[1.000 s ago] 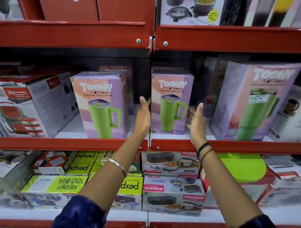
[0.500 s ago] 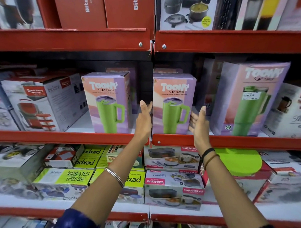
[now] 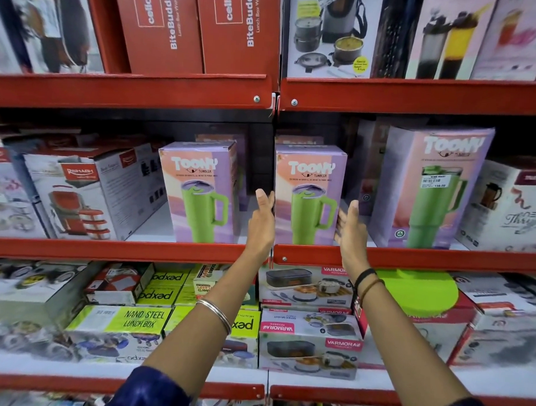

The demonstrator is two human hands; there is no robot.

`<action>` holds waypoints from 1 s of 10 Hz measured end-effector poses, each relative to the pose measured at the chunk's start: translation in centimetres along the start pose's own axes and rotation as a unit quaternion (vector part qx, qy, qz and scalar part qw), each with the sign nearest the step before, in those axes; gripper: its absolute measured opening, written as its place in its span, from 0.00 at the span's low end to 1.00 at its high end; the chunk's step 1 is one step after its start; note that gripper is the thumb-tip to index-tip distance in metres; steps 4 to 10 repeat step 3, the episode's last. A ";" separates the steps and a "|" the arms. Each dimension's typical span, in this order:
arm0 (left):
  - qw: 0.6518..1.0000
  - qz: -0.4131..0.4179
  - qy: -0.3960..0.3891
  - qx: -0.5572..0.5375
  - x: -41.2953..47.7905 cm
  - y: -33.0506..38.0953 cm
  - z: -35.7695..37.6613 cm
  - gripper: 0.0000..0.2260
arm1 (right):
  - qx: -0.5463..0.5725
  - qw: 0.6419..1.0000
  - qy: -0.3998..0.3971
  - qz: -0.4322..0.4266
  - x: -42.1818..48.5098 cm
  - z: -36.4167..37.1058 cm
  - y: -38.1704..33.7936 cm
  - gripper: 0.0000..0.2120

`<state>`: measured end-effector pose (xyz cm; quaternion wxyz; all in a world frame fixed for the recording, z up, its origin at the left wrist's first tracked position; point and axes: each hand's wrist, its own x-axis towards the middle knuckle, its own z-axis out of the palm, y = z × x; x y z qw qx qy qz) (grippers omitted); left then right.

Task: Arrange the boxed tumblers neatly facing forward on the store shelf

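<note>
A purple and pink Toony tumbler box [image 3: 309,192] with a green mug picture stands upright, front facing out, at the middle shelf's [image 3: 410,258] front edge. My left hand [image 3: 261,221] is flat against its left side, fingers straight. My right hand [image 3: 350,233] is spread beside its right side, fingertips at the box's edge. Neither hand closes around it. A second matching box [image 3: 200,191] stands to the left, turned slightly. A larger Toony box [image 3: 428,190] with a price sticker stands to the right. More tumbler boxes show dimly behind.
A lunch-box carton [image 3: 88,190] sits left on the same shelf, a white carton [image 3: 509,211] far right. Red Cello boxes [image 3: 194,27] fill the shelf above. Lunch-box cartons [image 3: 307,341] and a green lid [image 3: 421,290] lie on the shelf below.
Both hands stay on either side of the middle box, almost unmoved. The view has tilted upward, so more of the top shelf shows.
</note>
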<state>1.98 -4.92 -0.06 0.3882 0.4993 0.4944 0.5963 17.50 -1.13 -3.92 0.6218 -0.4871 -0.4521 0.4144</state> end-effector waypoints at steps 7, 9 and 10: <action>0.993 0.097 0.023 0.060 -1.8 -1.1 -0.9 0.25 | -0.111 0.980 0.048 -0.161 -3.9 1.1 -1.5 0.27; 0.993 0.097 0.023 0.060 -1.8 -1.1 -0.9 0.25 | -0.111 0.980 0.048 -0.161 -3.9 1.1 -1.5 0.27; 0.993 0.097 0.023 0.060 -1.8 -1.1 -0.9 0.25 | -0.111 0.980 0.048 -0.161 -3.9 1.1 -1.5 0.27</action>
